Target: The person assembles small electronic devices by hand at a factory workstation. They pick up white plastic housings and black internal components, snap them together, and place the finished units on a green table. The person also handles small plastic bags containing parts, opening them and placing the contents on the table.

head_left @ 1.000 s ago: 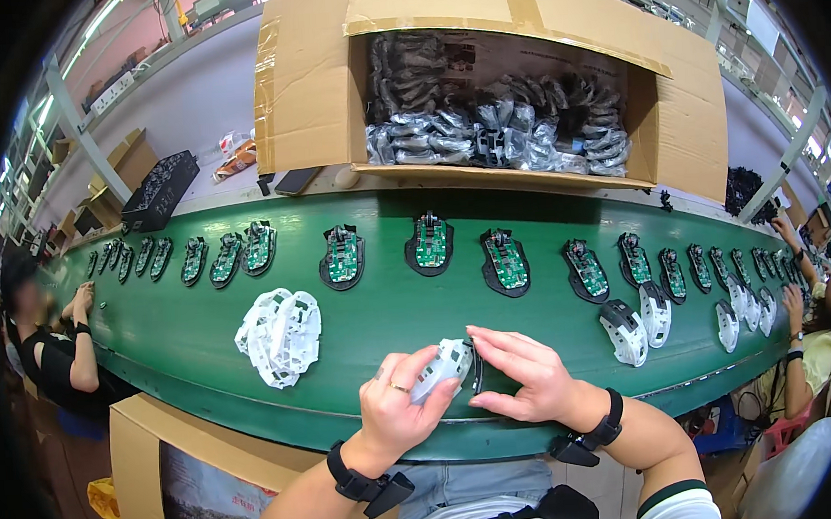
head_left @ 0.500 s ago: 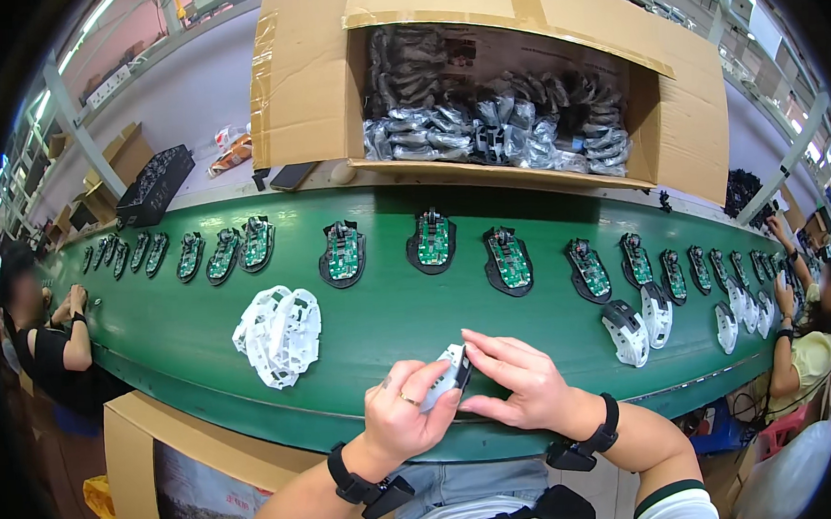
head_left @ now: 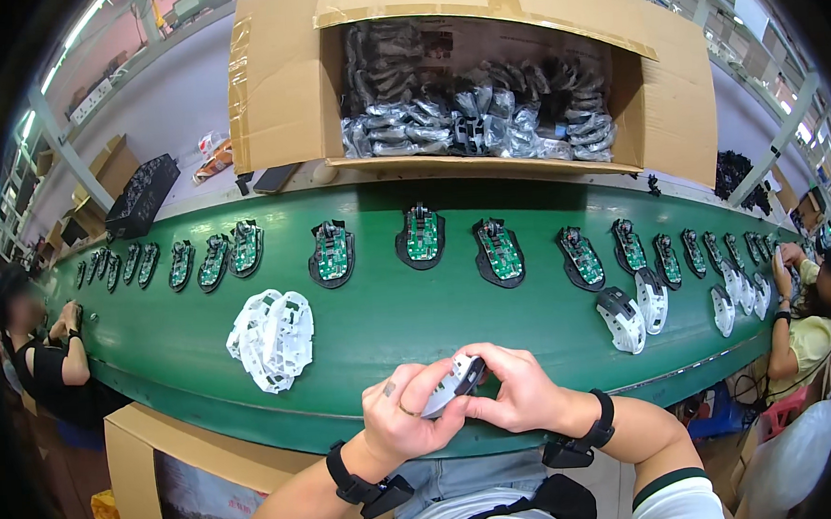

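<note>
Close to the front edge of the green bench, my two hands hold a white mouse shell with a black piece on it (head_left: 457,385). My left hand (head_left: 403,407) is closed round its white side. On the other side, my right hand (head_left: 524,387) grips the black end between thumb and fingers; the fingers partly hide it. A nested heap of white mouse shells (head_left: 271,342) lies to the left of my hands. Beyond them stand mouse bases with green circuit boards (head_left: 422,237) in a long row. White-and-black mouse shells (head_left: 622,319) rest to the right.
A large open carton (head_left: 280,97) full of plastic-wrapped parts stands behind the green bench (head_left: 371,309). A phone (head_left: 275,179) and a black box (head_left: 142,194) are left of it. Another carton (head_left: 130,458) sits below the front edge. Co-workers sit at both ends.
My right fingers have moved from the shell's tip to wrap round its black end, thumb beneath. The shell has turned slightly, showing more of the black piece. The whole view has shifted a little.
</note>
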{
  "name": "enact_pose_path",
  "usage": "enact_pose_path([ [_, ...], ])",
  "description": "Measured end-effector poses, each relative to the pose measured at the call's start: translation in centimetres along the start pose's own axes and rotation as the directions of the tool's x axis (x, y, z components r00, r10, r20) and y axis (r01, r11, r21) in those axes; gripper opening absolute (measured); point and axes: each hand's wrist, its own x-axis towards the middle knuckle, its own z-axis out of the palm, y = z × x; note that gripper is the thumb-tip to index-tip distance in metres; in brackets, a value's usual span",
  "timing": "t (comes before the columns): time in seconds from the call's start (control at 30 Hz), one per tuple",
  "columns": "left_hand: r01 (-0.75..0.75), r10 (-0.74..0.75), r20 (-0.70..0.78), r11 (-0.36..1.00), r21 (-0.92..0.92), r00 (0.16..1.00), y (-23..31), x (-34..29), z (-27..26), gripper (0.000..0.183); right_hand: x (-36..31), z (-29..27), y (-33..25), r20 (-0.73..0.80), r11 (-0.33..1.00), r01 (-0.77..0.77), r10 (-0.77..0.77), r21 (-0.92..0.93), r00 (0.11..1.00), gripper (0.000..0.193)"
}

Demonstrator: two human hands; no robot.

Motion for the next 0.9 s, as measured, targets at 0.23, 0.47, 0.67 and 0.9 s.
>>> enact_pose_path([
  [0.23, 0.04, -0.057, 0.159, 0.994, 0.104, 0.986, 0.1, 0.8, -0.9, 0.043, 0.8, 0.3, 1.2, -0.013, 0.954, 0.183, -0.192, -0.237, 0.981, 0.051],
  [0.47, 0.222, -0.202, 0.113, 0.952, -0.211, 0.973, -1.3, -0.7, -2.2, 0.013, 0.9, 0.5, 1.0, 0.11, 0.991, 0.107, -0.115, 0.08, 0.987, 0.023],
  [0.67, 0.289, -0.238, 0.221, 0.928, -0.237, 0.946, -1.9, -0.8, -2.5, 0.016, 0.7, 0.1, 0.4, 0.127, 0.996, 0.02, -0.032, 0.091, 0.991, 0.019],
  [0.9, 0.093, -0.163, 0.175, 0.931, 0.352, 0.971, -4.5, 0.1, -4.2, 0.045, 2.1, -5.2, 2.6, -0.053, 0.897, -0.353, 0.352, -0.264, 0.934, 0.028],
])
